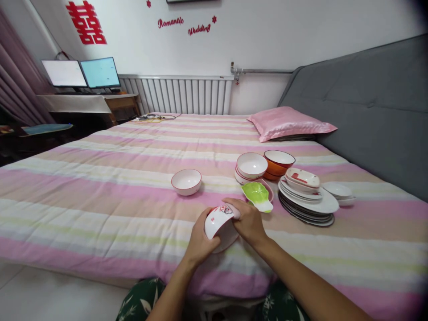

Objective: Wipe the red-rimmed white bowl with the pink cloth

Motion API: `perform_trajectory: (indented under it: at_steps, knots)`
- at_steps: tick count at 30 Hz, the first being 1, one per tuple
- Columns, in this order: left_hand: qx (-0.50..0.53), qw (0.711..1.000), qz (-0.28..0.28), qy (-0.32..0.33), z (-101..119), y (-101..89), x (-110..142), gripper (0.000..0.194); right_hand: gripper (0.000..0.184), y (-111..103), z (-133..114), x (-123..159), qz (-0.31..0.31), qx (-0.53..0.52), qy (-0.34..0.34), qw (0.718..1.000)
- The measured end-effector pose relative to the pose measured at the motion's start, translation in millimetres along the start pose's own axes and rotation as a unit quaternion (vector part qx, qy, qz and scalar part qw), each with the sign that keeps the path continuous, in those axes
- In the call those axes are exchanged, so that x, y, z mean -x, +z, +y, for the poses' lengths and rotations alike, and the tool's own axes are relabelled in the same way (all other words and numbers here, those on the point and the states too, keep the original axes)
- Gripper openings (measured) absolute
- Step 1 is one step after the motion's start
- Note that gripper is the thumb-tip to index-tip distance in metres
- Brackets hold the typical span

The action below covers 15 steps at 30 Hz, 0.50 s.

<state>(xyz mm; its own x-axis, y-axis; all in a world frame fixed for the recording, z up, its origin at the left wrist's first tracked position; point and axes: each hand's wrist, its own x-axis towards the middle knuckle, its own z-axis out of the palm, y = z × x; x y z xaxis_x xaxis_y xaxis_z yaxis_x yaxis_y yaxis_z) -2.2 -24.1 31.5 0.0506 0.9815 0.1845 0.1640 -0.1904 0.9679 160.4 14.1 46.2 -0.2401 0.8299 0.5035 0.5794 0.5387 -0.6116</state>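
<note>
Both hands hold a white bowl [217, 219] with a red floral print, tipped on its side just above the near part of the bed. My left hand [200, 238] grips its left side, thumb at the rim. Closed on its upper right side is my right hand [249, 223]; a pale pinkish part shows beside those fingers, and I cannot make out what it is. Just beyond the right hand lie a green leaf-shaped dish [256, 192] and a pink dish partly beneath it. Farther off to the left, a white bowl [186, 183] with a red rim stands upright.
Stacked white bowls [251, 166] and orange bowls [280, 164] stand behind the green dish. To the right is a pile of plates [327, 203] topped by rectangular dishes [302, 178], with small white dishes [339, 191] beside it. A pink pillow [290, 122] lies near the grey headboard [361, 107].
</note>
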Motion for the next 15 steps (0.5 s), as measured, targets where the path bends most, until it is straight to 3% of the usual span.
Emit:
perform_trajectory:
  at_steps: [5, 15]
  knots:
    - [-0.008, 1.0, 0.003, -0.01, -1, 0.1, 0, 0.066, 0.055, 3, 6, -1, -0.002, -0.017, 0.054, 0.998]
    - [-0.02, 0.999, 0.02, -0.03, -5, 0.1, -3, 0.065, 0.043, 13, 14, 0, 0.02, -0.054, 0.129, 0.99]
